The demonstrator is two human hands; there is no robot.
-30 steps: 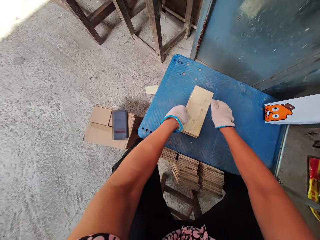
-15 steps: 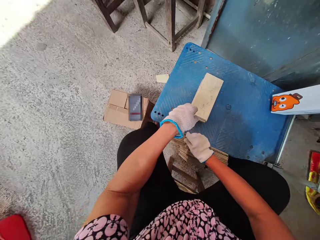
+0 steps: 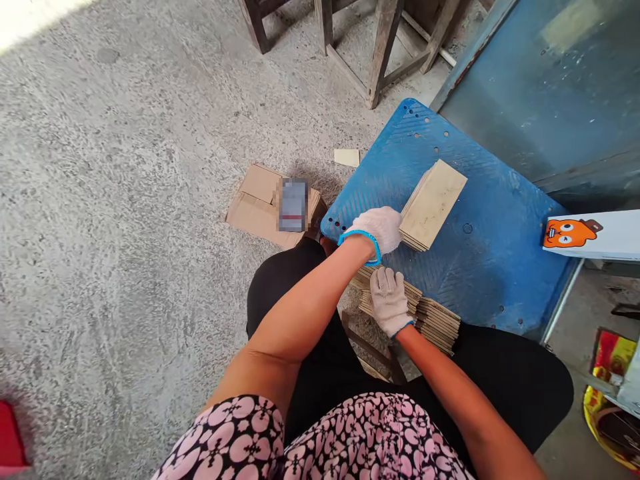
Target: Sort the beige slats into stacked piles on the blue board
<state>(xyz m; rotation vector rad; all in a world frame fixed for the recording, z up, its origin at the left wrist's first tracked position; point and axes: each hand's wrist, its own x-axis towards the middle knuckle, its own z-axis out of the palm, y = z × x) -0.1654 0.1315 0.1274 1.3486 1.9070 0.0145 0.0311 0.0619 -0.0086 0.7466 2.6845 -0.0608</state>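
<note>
Gloves cover both hands of the person, who sits over a blue desk (image 3: 480, 267) on a concrete floor (image 3: 125, 200). On the desk lies a stack (image 3: 434, 203) of thin pale boards, turned slantwise, its near end close to the desk's near-left corner. The left hand (image 3: 379, 229) is curled against that near end and touches it. Its grip looks narrow, but the glove hides the fingers and I cannot tell if it really clamps the boards or only leans on them. The right hand (image 3: 389, 300) is lower, just below the near edge of the desk. It is laid flat, fingers straight and together, on the piles (image 3: 440, 323) of the same boards, which sit on a wooden stool (image 3: 373, 347) between the knees; this grip is wide and holds nothing. The risk, as I judge it, is with these piles: they stand side by side, the layers are uneven and some edges jut out, so a push from the flat hand, or a lift of only the top layers, could send boards sliding to the floor. The stack on the desk could also fan out if the left hand presses only one corner, because its layers look loose. On the floor beside the desk lie a flattened carton (image 3: 255, 200) and one small pale piece (image 3: 347, 157).
</note>
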